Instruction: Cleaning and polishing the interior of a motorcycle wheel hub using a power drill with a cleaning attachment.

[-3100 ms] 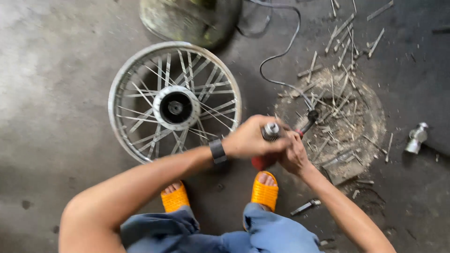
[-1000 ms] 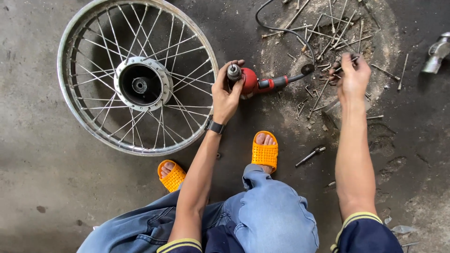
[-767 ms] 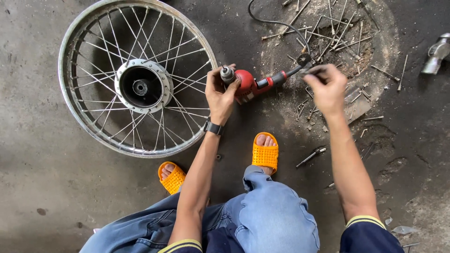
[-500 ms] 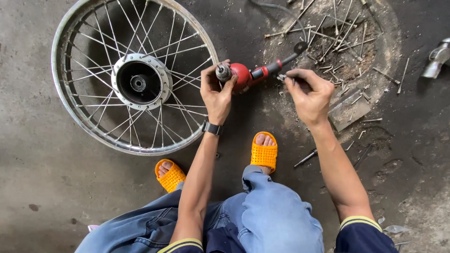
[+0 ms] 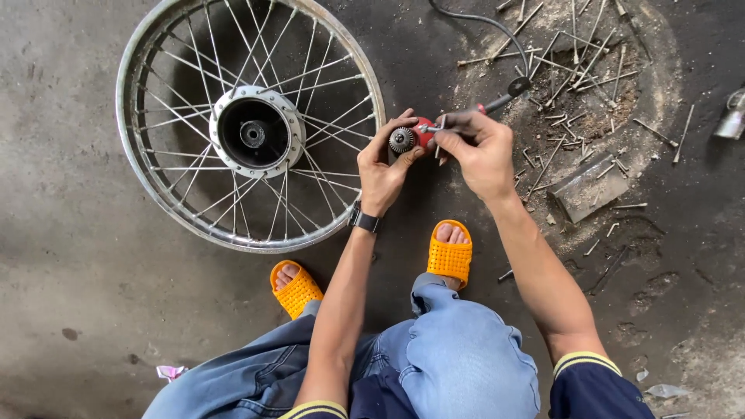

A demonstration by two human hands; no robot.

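I squat on a concrete floor. My left hand (image 5: 382,169) grips a red power drill (image 5: 424,133) just behind its metal chuck (image 5: 401,140), which points toward me. My right hand (image 5: 477,151) is closed on the drill's body from the right, and its fingertips pinch a small metal piece (image 5: 431,128) beside the chuck. What that piece is cannot be made out. The drill's black cable (image 5: 485,25) runs off to the top. A spoked motorcycle wheel (image 5: 256,132) lies flat on the floor, its rim just left of my left hand.
Several loose metal spokes (image 5: 574,70) lie scattered on a dirty patch at the upper right. A flat metal plate (image 5: 590,190) lies beside them, and a shiny metal part (image 5: 731,120) sits at the right edge. My feet wear orange sandals (image 5: 450,254).
My right hand was among the loose spokes a second ago. It has come back to the drill with a small metal piece. My left hand kept hold of the drill and turned its chuck toward me.
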